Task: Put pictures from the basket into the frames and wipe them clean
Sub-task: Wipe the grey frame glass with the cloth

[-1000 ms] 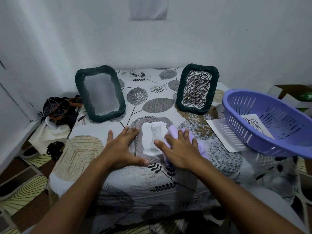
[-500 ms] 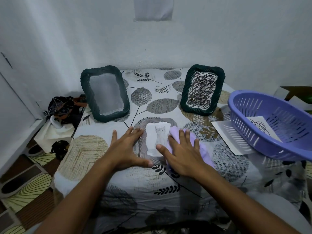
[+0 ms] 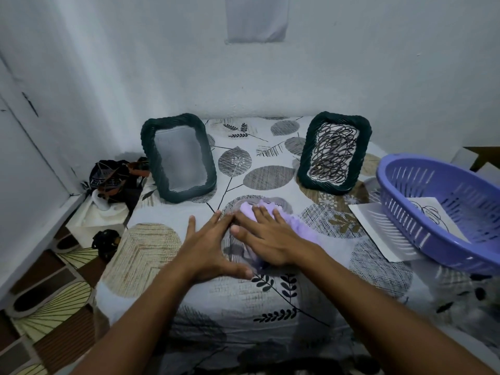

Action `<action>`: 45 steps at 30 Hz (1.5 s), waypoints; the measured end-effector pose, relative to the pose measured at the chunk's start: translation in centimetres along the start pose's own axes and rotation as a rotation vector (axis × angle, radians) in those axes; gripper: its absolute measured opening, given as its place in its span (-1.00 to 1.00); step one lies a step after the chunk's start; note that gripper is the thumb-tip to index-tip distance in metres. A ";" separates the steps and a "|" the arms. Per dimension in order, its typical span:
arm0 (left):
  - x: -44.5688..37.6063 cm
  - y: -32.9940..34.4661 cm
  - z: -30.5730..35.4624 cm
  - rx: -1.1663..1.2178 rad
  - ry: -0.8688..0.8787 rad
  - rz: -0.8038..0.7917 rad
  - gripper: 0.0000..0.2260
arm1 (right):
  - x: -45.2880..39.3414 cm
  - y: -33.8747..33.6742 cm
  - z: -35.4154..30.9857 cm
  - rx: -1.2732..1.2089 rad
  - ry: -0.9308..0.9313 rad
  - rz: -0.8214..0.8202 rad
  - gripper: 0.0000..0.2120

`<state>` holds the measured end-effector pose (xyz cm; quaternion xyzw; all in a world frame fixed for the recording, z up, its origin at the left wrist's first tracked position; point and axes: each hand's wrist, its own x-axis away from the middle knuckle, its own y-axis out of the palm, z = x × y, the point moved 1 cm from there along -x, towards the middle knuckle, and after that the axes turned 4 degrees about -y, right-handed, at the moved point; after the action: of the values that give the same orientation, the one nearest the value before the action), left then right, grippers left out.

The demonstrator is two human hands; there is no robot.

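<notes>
A grey frame (image 3: 236, 247) lies flat on the table in front of me, mostly hidden under my hands. My left hand (image 3: 211, 247) presses flat on its left side, fingers straight. My right hand (image 3: 266, 239) presses a lilac cloth (image 3: 290, 221) onto the frame, fingers spread straight over it. Two dark green frames stand at the back: the left one (image 3: 180, 158) has a blank pane, the right one (image 3: 335, 152) holds a scribble picture. A purple basket (image 3: 422, 212) at the right holds a line-drawing picture (image 3: 430, 215).
A white sheet (image 3: 378, 234) lies partly under the basket. The table has a leaf-print cloth (image 3: 151, 255) and stands against the white wall. Dark bags and a white box (image 3: 108, 185) sit on the floor to the left.
My right hand slid the lilac cloth left and forward over the grey frame, now covering the cat picture that showed before. My left hand stayed flat on the frame's left side.
</notes>
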<state>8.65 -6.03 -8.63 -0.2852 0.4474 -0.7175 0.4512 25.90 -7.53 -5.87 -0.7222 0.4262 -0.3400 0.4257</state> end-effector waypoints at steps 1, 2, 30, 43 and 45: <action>0.1 0.0 0.0 -0.007 -0.003 0.003 0.22 | 0.4 0.0 0.0 -0.023 -0.009 0.012 -0.30; 0.1 0.0 0.0 -0.017 -0.005 0.003 0.22 | 0.9 0.0 0.1 -0.014 -0.003 0.040 -0.27; 0.1 -0.2 0.0 0.034 0.025 0.039 0.16 | -2.1 0.9 -1.4 -0.308 0.268 0.187 -0.17; -0.1 -0.2 -0.1 0.004 0.032 0.034 0.18 | -0.9 -0.1 -1.9 -0.539 0.305 0.242 -0.25; -0.1 -0.3 -0.1 0.009 0.027 0.029 0.16 | -1.9 -0.5 -1.5 -0.525 0.306 0.261 -0.19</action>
<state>8.49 -5.89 -8.44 -0.2668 0.4542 -0.7170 0.4566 24.01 -6.14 -5.01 -0.6871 0.6472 -0.2658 0.1959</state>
